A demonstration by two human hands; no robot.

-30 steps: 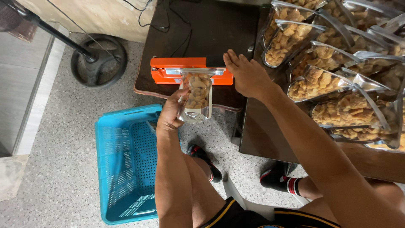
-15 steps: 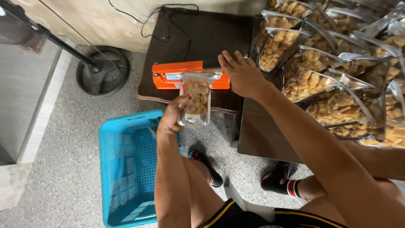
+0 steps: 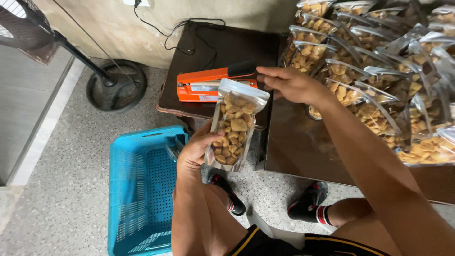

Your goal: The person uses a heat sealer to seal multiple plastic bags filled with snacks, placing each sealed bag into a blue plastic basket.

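- Underfoot, the speckled grey stone floor runs up to a mottled beige wall, with a pale strip of flooring along its left edge.
- Two dark brown worktops stand side by side: one small dark brown wooden worktop against the wall and one larger glossy brown worktop to its right.
- One orange bar-shaped heat sealer with a black handle lies on the small worktop, and one black cable runs from the wall across that worktop.
- One black fan stand with a round base sits on the floor to the left of the small worktop.
- One turquoise perforated plastic crate rests on the floor below the small worktop, beside the person's left leg.
- Many clear plastic pouches of golden-brown snack pieces lie overlapping on the larger worktop; they are too heaped to count exactly.
- One clear stand-up pouch filled with golden-brown snack pieces is held upright in the air just in front of the sealer, above the gap between crate and worktops.
- The left hand has its grip closed around the lower left side of that pouch, thumb across the front.
- The right hand hovers near the sealer's black handle, fingers loosely curled and partly spread, holding nothing; I cannot tell whether its fingertips touch the handle.
- Two feet in black shoes with striped socks stand on the floor below.
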